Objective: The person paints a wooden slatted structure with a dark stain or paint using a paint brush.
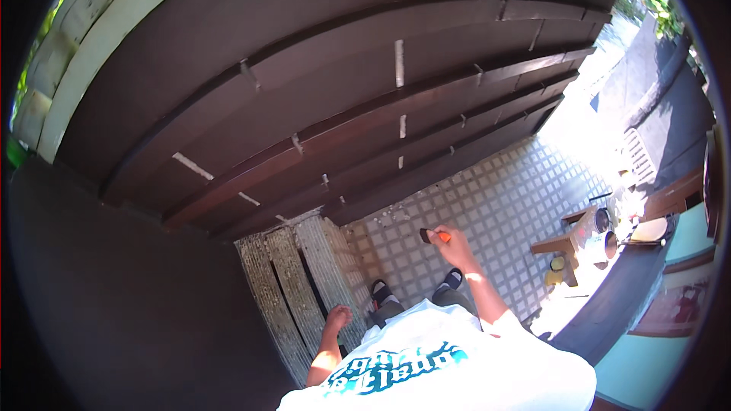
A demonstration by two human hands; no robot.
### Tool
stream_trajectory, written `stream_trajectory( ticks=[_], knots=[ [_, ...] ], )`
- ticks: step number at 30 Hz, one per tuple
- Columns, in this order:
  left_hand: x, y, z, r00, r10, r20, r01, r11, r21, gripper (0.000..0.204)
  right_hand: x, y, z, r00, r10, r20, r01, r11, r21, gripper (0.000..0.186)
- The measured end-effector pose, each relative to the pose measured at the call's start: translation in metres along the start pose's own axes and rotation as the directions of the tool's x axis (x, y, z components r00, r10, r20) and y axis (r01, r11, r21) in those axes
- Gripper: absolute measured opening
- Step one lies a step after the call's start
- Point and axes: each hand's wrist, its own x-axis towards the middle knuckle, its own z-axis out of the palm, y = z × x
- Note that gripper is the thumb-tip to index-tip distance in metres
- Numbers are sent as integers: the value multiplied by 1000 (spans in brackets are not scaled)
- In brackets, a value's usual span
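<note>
My right hand is closed round a small orange-handled tool. Its short dark head points left; whether it is a brush or a scraper is too small to tell. The tool is held out over the tiled floor, apart from the dark brown wall. That wall has long raised ledges and several pale whitish strips on it. My left hand hangs low beside the slatted wooden bench, fingers curled in, with nothing visible in them.
Small white bits lie on the checkered floor near the wall's foot. To the right, a wooden stool stands by a white bucket and a yellow container. A white plastic chair is farther back in bright sunlight.
</note>
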Motion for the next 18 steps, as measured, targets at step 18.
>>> stream_trajectory(
  ticks=[18],
  knots=[
    [71, 216, 312, 909, 317, 272, -418, 689, 592, 25, -31, 212, -299, 852, 278, -444, -265, 960, 94, 23]
  ],
)
